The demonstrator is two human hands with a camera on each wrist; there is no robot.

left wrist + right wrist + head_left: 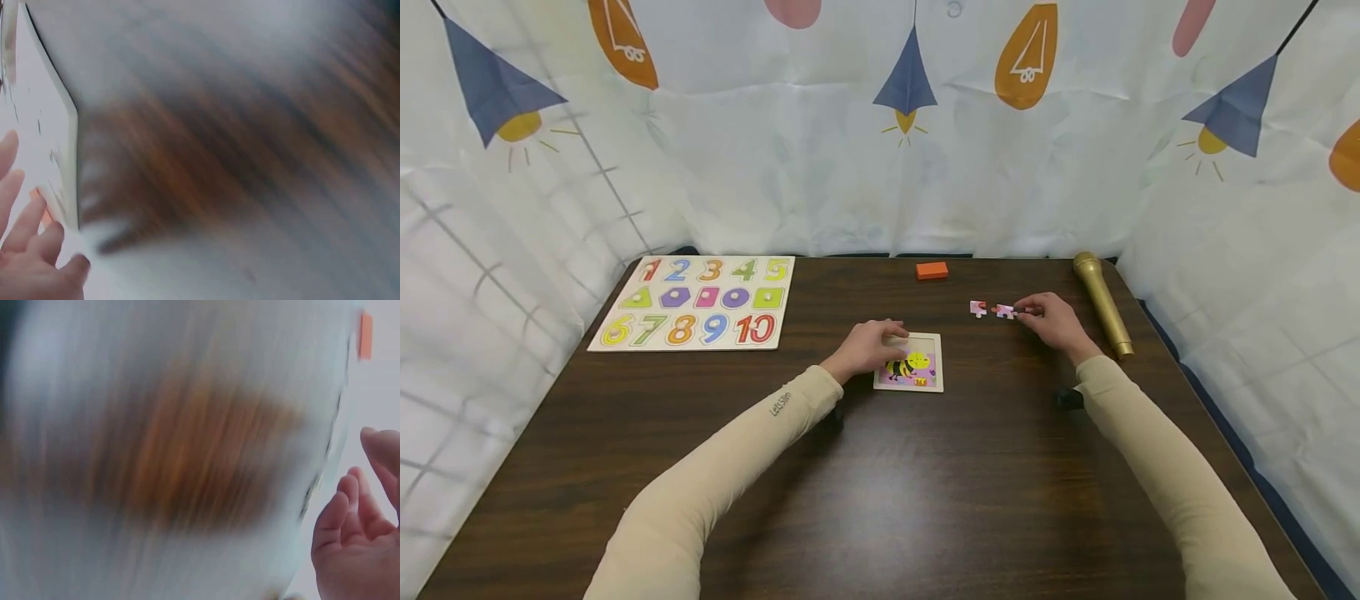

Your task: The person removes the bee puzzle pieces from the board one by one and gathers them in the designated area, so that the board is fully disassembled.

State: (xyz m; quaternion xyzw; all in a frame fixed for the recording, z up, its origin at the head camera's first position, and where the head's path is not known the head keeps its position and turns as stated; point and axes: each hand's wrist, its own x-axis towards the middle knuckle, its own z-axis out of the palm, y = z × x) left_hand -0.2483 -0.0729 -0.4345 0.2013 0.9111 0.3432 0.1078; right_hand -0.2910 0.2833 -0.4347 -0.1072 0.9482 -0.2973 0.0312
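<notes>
A small square puzzle board (917, 387) with a bee picture and pale rim lies near the table's middle. My left hand (868, 345) is over its upper left corner, thumb across the picture and fingers along the top edge. Further right, a jigsaw piece (977, 309) lies beside another pink and red jigsaw piece (1004, 312). My right hand (1051, 320) has its fingertips right at the second piece's right end. In the right wrist view the right hand (356, 537) shows loosely bent fingers, nothing visible between them. The left wrist view shows spread, relaxed fingers (28, 222).
A number and shape board (688, 302) lies at the back left. An orange block (932, 271) sits near the back edge. A gold microphone-shaped cylinder (1103, 304) lies at the right edge. Printed cloth (820, 167) hangs around the table (865, 500).
</notes>
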